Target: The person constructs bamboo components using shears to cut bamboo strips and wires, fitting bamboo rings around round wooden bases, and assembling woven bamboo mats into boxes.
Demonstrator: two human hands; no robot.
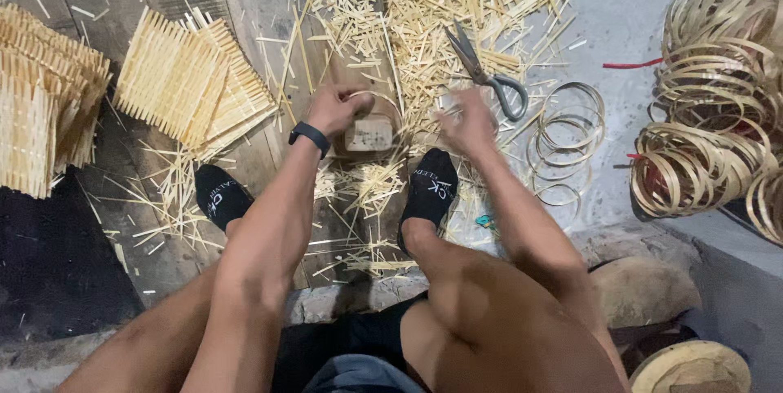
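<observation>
My left hand point(334, 108) grips a thin bamboo strip bent into a ring point(377, 101), held over a small wooden block point(369, 134) on the floor. A black band sits on that wrist. My right hand point(466, 122) is blurred, closed around the other side of the same ring, just right of the block. Both hands work between my two black-socked feet point(430, 189).
Large scissors point(488, 73) lie just beyond my right hand among scattered bamboo slivers. Finished rings point(563, 128) lie to the right, big coils of strip point(710, 99) further right. Woven bamboo mats point(183, 79) stack at left. A round wooden lid point(692, 367) is at bottom right.
</observation>
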